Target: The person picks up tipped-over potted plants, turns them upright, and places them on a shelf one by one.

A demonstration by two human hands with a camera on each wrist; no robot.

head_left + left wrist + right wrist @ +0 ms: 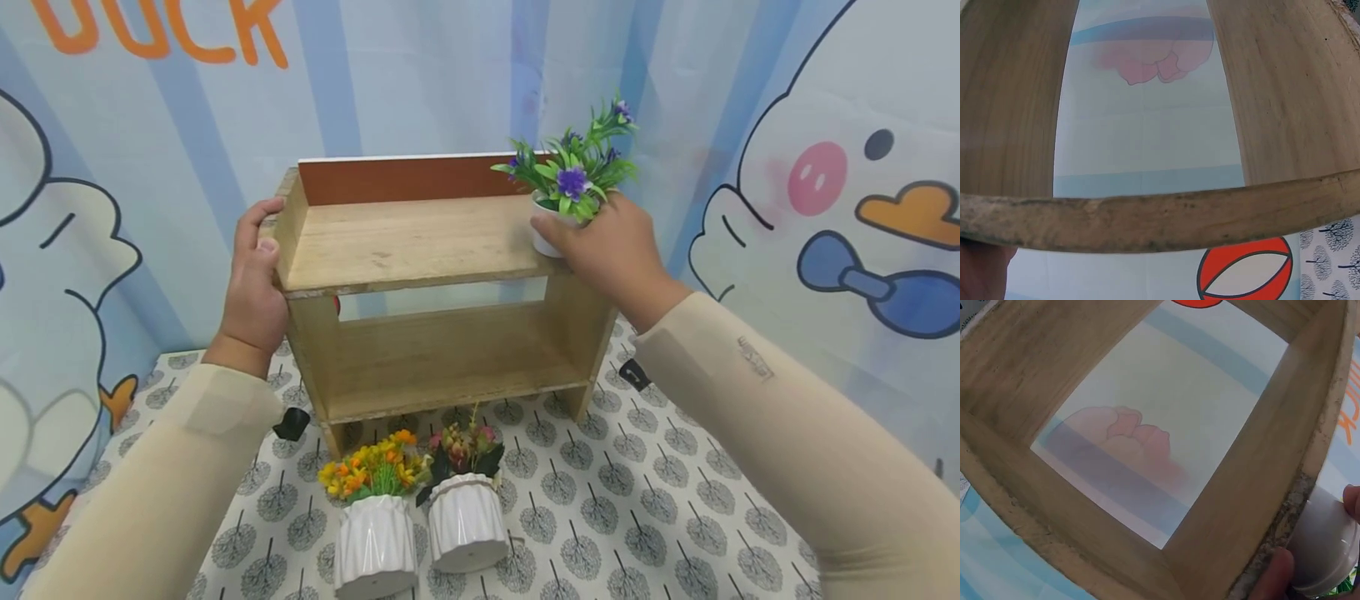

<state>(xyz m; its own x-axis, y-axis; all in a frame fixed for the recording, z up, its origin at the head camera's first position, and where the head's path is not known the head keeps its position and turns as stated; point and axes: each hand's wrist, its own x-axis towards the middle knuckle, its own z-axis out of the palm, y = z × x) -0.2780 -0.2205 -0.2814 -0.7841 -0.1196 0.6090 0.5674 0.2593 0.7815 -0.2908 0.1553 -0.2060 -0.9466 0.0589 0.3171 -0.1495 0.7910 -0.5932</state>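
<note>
A two-tier wooden shelf (405,237) stands on the patterned cloth, with a reddish-brown back strip along its top. My left hand (253,292) grips the upper edge of its left side panel, fingers over the edge and thumb in front. At the right end of the top board, my right hand (618,246) holds a small white pot (546,242) of purple flowers (572,182). In the right wrist view the white pot (1322,544) sits at the board's worn edge, fingers around it. The left wrist view shows the shelf's front edge (1160,219) and a sliver of hand (982,269).
Two white fluted pots lie tilted in front of the shelf: one with yellow-orange flowers (375,542), one with pinkish flowers (468,525). A cloth (600,500) printed with trees covers the table. Behind hangs a blue-striped curtain (427,75) with cartoon ducks.
</note>
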